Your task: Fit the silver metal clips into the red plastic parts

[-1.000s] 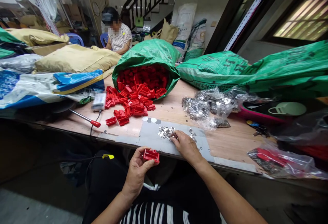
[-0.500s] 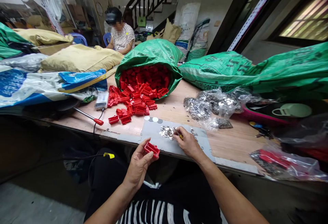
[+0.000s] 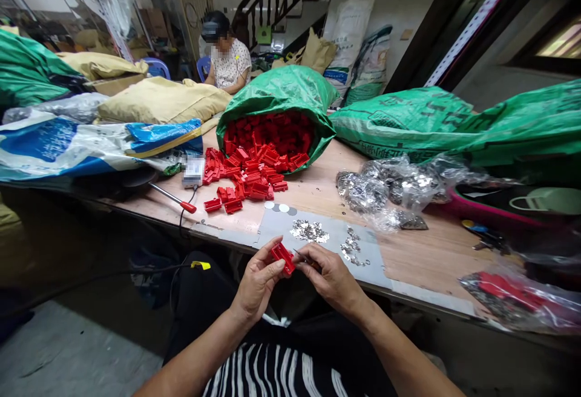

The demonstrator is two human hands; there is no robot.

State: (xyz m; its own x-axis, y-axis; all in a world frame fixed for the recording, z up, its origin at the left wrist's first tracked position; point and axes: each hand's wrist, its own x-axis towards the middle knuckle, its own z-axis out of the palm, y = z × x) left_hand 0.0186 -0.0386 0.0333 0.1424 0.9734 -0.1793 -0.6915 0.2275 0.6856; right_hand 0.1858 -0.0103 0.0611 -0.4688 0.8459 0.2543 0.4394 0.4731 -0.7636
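My left hand grips a small red plastic part just in front of the table edge. My right hand is beside it, pinching a thin tool with a metal tip that touches the red part. On a grey mat beyond my hands lie two small heaps of shiny metal pieces. Further back, a pile of the same red parts spills from an open green sack.
Clear plastic bags of metal pieces sit at the right, with more green sacks behind. A red-handled screwdriver and a small device with a cable lie at the left. Another person sits at the far end.
My right hand left the heap of metal pieces and came back toward me with the tool. Both hands met at the red part, which my left hand turned upright.
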